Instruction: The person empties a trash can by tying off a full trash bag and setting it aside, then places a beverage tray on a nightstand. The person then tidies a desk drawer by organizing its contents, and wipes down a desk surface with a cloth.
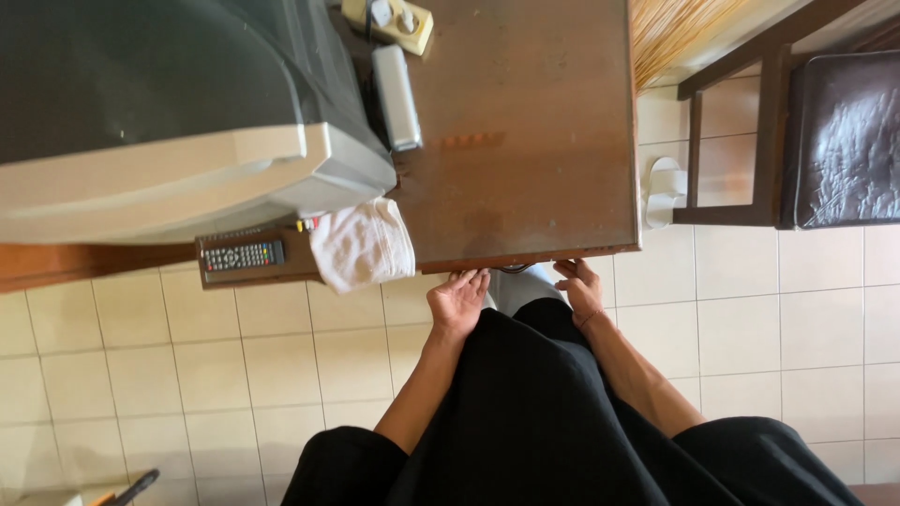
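I look straight down at a brown wooden table (525, 141). My left hand (457, 302) reaches up to the table's near edge, fingers curled under or against it. A little to its right, my right hand (578, 289) also touches the same edge, fingertips at the underside. What the fingers hold beneath the edge is hidden. A crumpled white cloth (363, 244) hangs over the table edge just left of my left hand. My black clothing fills the lower middle of the view.
A large grey television (169, 112) sits on the table's left. A remote control (242, 255) lies on a dark box beside the cloth. A power strip (389, 21) and a grey device (397, 96) lie behind. A wooden chair (797, 141) stands right on the tiled floor.
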